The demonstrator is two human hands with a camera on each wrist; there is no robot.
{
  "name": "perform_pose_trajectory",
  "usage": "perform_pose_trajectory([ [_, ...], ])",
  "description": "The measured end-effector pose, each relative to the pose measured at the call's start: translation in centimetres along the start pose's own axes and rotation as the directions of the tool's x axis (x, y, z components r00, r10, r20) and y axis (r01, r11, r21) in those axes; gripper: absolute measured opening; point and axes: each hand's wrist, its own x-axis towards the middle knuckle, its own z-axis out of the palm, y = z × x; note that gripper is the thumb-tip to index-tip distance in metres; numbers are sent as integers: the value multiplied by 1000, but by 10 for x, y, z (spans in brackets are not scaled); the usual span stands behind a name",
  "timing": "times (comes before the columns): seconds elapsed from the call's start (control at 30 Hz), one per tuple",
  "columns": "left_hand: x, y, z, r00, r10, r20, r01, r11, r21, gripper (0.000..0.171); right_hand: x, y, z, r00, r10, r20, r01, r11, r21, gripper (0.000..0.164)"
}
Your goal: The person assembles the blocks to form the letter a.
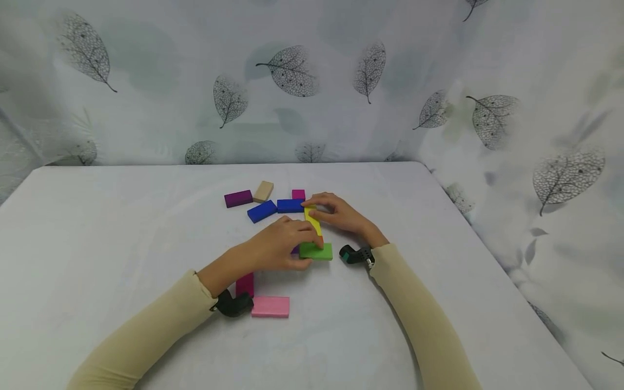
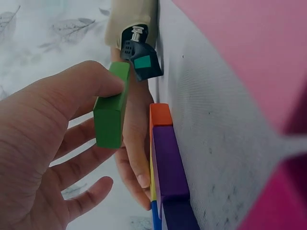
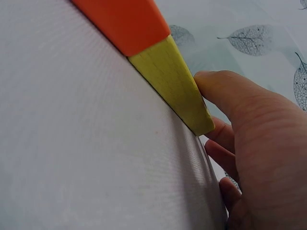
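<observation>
My left hand (image 1: 278,246) pinches a green block (image 1: 322,252) between thumb and fingers. In the left wrist view that block (image 2: 109,125) is held up beside the row on the table. My right hand (image 1: 343,215) has its thumb and index finger at a yellow block (image 1: 312,218), which lies on the table. The right wrist view shows the thumb against the yellow block's (image 3: 172,81) upper edge, with other fingers behind its end. An orange block (image 3: 127,24) adjoins the yellow one. A purple block (image 2: 169,160) meets the orange, partly hidden under the left hand in the head view.
Two blue blocks (image 1: 290,206), a magenta block (image 1: 298,194), a beige block (image 1: 263,191) and a dark purple block (image 1: 238,199) lie beyond the hands. Nearer are a pink block (image 1: 270,307) and a crimson block (image 1: 245,284), beside the left wrist camera (image 1: 234,304).
</observation>
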Motion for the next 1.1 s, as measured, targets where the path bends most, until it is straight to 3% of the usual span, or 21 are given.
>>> perform_pose_trajectory([
  [0.2,-1,1,0,996,-44,79,46,999,-19,25,1,1,0,1000,14,-6,-14,1000,-5,35],
  [0.37,-2,2,1,982,-82,169,90,995,-44,26,1,1,1,999,31,-5,-31,1000,-3,34],
  [0.67,-3,2,2,962,-89,259,115,990,-86,28,1,1,1,999,34,-1,-34,999,-4,34],
  [0.8,-4,2,1,946,-94,311,146,978,-148,31,2,1,1,1000,22,-1,-22,1000,-1,34],
  [0.9,-6,2,-2,923,-89,373,176,963,-205,36,1,1,0,1000,18,-2,-18,1000,4,34],
  [1.03,-8,3,-6,900,-44,433,167,954,-250,46,1,2,0,999,32,-5,-32,999,1,34],
  [1.1,-8,3,-6,896,-22,443,153,953,-263,47,1,1,0,999,37,-3,-37,999,0,35],
])
